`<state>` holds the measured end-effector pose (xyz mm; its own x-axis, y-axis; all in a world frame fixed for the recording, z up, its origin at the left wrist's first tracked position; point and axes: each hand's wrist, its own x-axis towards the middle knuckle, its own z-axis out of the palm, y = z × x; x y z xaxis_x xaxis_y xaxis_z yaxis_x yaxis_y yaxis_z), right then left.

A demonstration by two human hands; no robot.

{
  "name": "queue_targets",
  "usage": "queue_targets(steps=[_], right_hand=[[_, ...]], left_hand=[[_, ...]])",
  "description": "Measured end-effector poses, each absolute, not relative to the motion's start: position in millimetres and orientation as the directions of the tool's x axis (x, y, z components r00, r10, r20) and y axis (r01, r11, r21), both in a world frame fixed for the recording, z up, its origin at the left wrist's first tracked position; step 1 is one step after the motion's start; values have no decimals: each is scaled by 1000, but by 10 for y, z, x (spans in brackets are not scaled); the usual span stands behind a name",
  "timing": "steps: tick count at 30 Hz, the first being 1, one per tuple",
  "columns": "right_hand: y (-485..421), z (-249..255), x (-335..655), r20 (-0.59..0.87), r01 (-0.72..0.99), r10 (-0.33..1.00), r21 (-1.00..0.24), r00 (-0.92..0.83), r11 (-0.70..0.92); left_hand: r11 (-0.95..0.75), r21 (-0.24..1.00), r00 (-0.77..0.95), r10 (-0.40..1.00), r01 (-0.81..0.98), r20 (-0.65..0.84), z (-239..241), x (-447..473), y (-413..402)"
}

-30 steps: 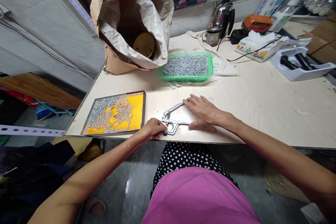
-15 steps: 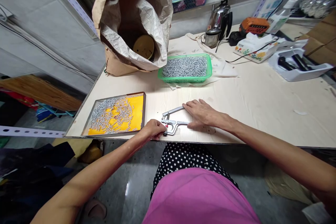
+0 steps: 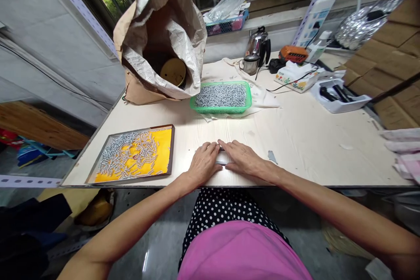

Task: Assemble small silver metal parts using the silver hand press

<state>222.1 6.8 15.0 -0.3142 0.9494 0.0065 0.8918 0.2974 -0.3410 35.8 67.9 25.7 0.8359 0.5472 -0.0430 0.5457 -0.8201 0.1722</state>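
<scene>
Metal hand pliers (image 3: 223, 157) lie at the table's front edge, mostly hidden under both hands; only a strip of the handles shows in the gap. My left hand (image 3: 205, 164) is closed over the head end, its fingers bent and the thumb toward the right. From the other side my right hand (image 3: 244, 159) grips the handles, fingertips close to those of the left. A shallow tray (image 3: 171, 151) with a yellow bottom stands left of my hands, with many small silver metal pins (image 3: 127, 153) scattered in it.
Behind my hands stands a green basket (image 3: 248, 100) heaped with similar pins. A large open sack (image 3: 193, 52) is at the back left. A metal cup (image 3: 251, 64), a kettle (image 3: 257, 46), a tissue pack (image 3: 295, 76) and a white holder (image 3: 351, 103) are at the back right.
My left hand has moved from beside the pliers' head to closing over it. The right hand has come nearer to it, and the handles are now nearly covered. The view has shifted.
</scene>
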Motion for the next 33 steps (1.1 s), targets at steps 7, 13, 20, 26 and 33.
queue_targets(steps=[7,13,20,26,33], right_hand=[[66,244,2167,-72,953,971,-221,-227,207],[136,187,2149,-86,961,969,-174,-234,216],[152,88,2161,-71,946,968,-241,-242,218],[190,92,2293,-2,947,968,-208,-250,244],[402,24,2491,6,921,956,-266,-292,283]], left_hand=[[-881,212,905,401,424,-141,192,479,942],[-857,218,883,438,467,-169,184,530,889],[-839,261,878,451,478,-160,154,579,876],[-790,221,817,572,572,-72,121,531,764],[-799,328,805,572,504,157,-181,426,200]])
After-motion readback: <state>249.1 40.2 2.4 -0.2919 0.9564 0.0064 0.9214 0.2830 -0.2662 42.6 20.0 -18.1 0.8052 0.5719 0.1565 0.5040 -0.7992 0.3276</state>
